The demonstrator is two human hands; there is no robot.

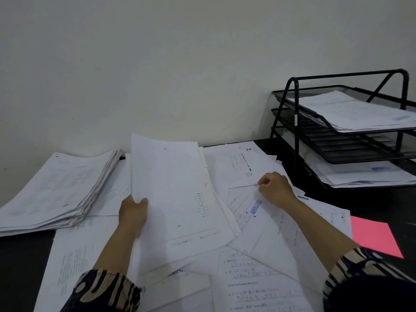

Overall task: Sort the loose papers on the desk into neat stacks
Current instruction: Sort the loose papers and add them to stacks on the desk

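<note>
Gripping a sheaf of papers (173, 190) in the left hand (132, 213), the right hand (275, 189) pinches a sheet (242, 165) near the desk's (360, 199) far edge; lifting slowly should avoid dragging its neighbours.

At the far right we see a black three-tier wire-mesh letter tray (337, 140) standing on the dark black tabletop (360, 199), close against the plain off-white wall (157, 64). We note white sheets lying in its top and bottom tiers, while the middle tier shows bare mesh. Near the tabletop's right edge we find a flat bright pink rectangular card (373, 237)
</note>
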